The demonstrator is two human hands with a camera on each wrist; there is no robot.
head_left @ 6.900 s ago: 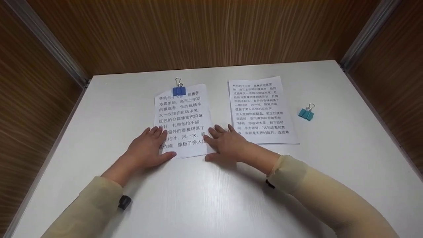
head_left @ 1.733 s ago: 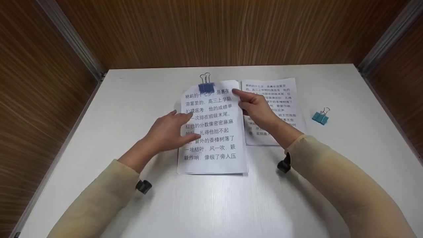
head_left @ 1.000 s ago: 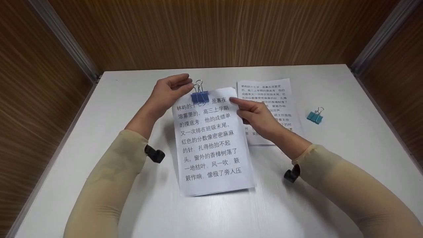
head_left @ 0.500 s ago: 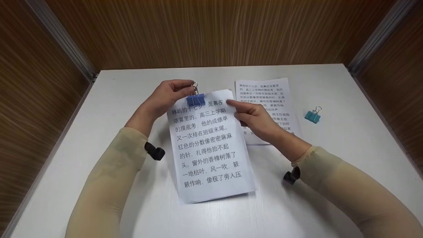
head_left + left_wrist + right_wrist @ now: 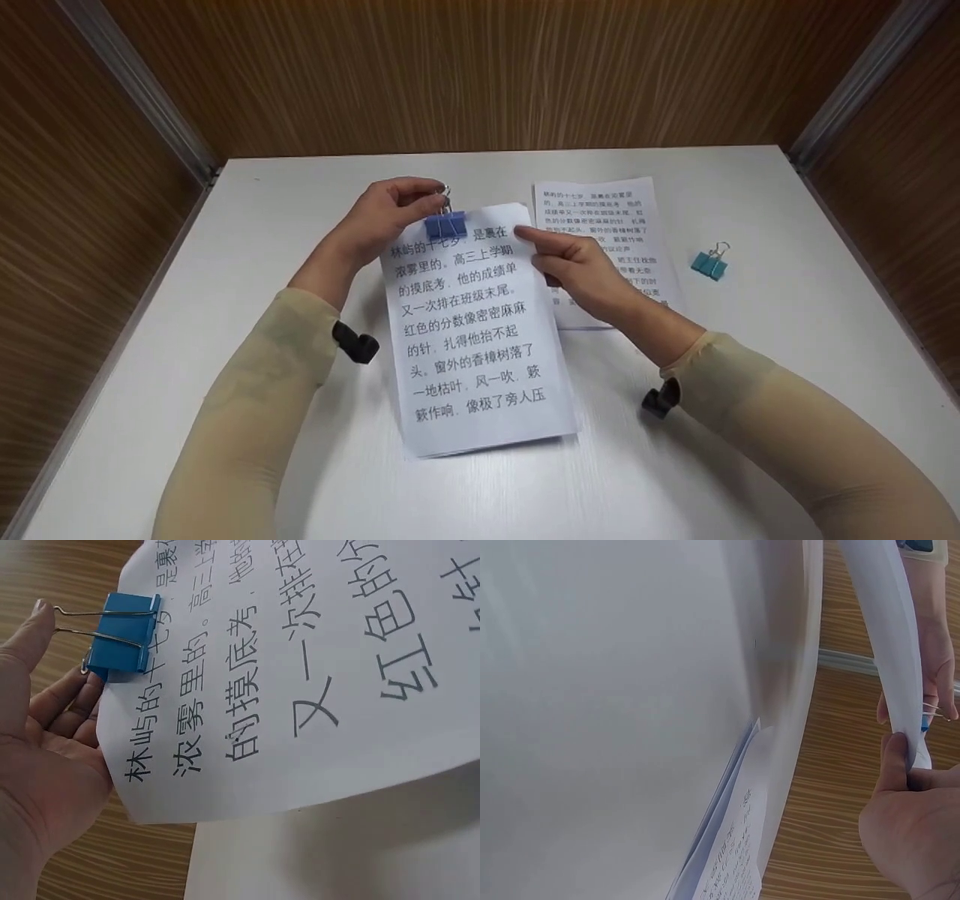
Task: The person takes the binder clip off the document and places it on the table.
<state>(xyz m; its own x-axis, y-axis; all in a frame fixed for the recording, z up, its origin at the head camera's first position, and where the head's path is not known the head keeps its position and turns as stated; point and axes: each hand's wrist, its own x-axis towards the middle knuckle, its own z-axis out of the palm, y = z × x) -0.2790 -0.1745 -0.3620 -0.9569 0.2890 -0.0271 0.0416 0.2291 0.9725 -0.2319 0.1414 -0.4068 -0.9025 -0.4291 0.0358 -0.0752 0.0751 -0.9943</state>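
Note:
A stack of printed paper sheets (image 5: 472, 337) is held raised and tilted above the table, with a blue binder clip (image 5: 447, 225) on its top edge. My left hand (image 5: 367, 221) pinches the clip's wire handles between thumb and fingers. In the left wrist view, the thumb of the left hand (image 5: 45, 765) meets the tips of the handles; the clip (image 5: 124, 634) still sits over the paper's edge. My right hand (image 5: 592, 274) pinches the upper right edge of the sheets. The right wrist view shows that right hand (image 5: 911, 829) with the paper (image 5: 889, 622) seen edge-on.
A second stack of printed sheets (image 5: 596, 217) lies on the white table (image 5: 300, 180), partly behind my right hand. To its right lies a teal binder clip (image 5: 709, 265). Wood-grain panels (image 5: 480, 75) stand along the back and sides.
Both hands lay at the sheets' lower edges at first. The sheets then came up off the table in the right hand, and the left hand moved up to the blue clip and took its handles.

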